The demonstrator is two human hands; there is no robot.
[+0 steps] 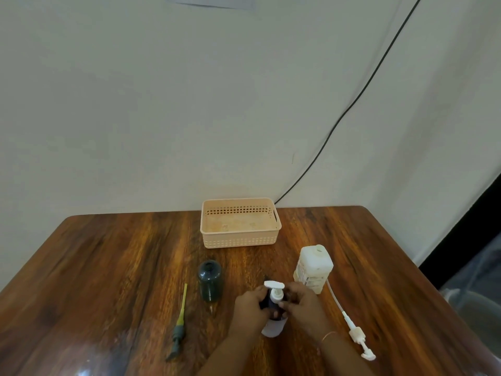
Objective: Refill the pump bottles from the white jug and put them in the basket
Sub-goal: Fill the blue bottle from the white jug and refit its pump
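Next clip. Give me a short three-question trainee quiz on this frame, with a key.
1. True or false: the basket already holds a pump bottle.
2. Which item do both hands grip? A) dark green bottle B) dark blue bottle C) white jug
3. Fill in: the dark green pump lies on the table to the ___ of its open bottle.

Key: 1 false, the basket is empty. 2 B; left hand and right hand wrap it, white pump on top. 3 left.

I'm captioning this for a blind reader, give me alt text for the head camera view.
Both hands, left hand and right hand, grip a dark pump bottle on a wooden table, beside a white jug, an open green bottle and an empty basket.
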